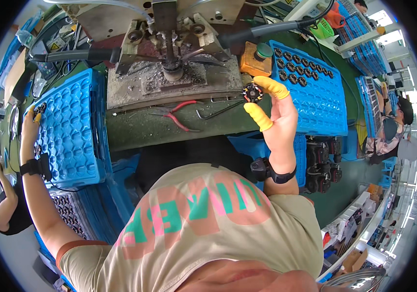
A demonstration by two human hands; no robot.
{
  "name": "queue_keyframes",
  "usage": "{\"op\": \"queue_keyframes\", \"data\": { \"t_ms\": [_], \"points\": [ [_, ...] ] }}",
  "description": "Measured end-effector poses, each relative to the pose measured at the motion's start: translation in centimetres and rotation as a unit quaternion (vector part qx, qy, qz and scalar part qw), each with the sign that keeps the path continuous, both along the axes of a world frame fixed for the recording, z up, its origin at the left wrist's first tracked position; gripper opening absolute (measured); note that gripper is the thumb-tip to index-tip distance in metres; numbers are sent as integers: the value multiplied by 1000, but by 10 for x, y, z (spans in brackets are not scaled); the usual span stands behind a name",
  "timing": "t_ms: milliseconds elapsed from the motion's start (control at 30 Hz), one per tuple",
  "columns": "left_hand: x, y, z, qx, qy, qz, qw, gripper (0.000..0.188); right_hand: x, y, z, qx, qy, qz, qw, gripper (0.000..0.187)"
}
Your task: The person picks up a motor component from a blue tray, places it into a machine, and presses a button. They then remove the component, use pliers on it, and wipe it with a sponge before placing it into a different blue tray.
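Note:
My right hand, in yellow finger cots, holds a small round black motor part between thumb and fingers, in front of the bench machine. Coloured bits show around the part's rim. At the far left, my left hand reaches to the outer edge of a blue moulded tray. Its yellow-covered fingertips close around a similar black part there; whether it is lifted off the tray I cannot tell. A second blue tray, at the right, carries several black parts in its far rows.
The machine's vertical tool stands over a debris-strewn metal base. Red-handled pliers and a hex key lie on the green bench. An orange box bears a green-lidded container. Other people are at both sides.

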State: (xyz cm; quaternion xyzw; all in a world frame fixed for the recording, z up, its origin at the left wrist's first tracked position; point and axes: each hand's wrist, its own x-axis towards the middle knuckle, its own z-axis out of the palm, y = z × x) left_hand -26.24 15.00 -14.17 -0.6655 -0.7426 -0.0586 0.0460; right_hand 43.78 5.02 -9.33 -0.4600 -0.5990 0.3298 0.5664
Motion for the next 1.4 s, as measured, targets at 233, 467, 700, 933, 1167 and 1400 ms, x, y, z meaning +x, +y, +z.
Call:
{"op": "queue_keyframes", "data": {
  "t_ms": [233,467,700,933,1167,1400],
  "points": [
    [21,25,10,-68,41,82,993,40,8,3,5,121,-216,-82,965,42],
    [-44,33,-10,-43,-7,77,996,36,108,30,-3,40,-310,-152,937,41],
    [-82,52,-28,-38,11,29,999,30,258,59,-40,-157,-288,-249,912,36],
    [-112,41,-26,-52,-87,18,995,30,277,76,-70,-173,-377,-210,885,41],
    [-39,9,33,113,-154,34,981,35,265,65,-43,-197,-368,-171,893,47],
    [157,-106,89,179,-448,-27,875,45,163,30,-4,-12,-295,-190,936,43]
  ]
}}
